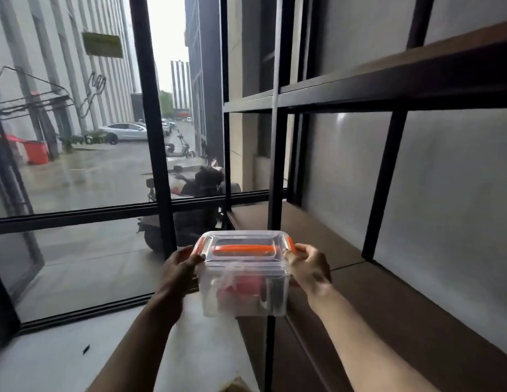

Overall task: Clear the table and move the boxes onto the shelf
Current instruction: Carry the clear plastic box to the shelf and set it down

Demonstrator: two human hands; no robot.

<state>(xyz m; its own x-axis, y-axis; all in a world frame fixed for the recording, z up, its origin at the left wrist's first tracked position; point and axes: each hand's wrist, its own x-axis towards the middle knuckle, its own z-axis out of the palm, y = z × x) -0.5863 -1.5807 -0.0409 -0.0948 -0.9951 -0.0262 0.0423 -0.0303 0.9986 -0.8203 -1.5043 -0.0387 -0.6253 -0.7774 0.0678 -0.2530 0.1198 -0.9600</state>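
Between the two hands, held up in the air at the shelf's near left corner, is a clear plastic box with an orange handle lying flat on its lid and orange clips at both ends. Something red shows blurred through its walls. The left hand clasps the left end, fingers curled over the clip; the right hand clasps the right end the same way. Just behind and to the right runs the shelf, brown boards in a black metal frame. Left of it, a tall window looks onto a wet street with parked scooters.
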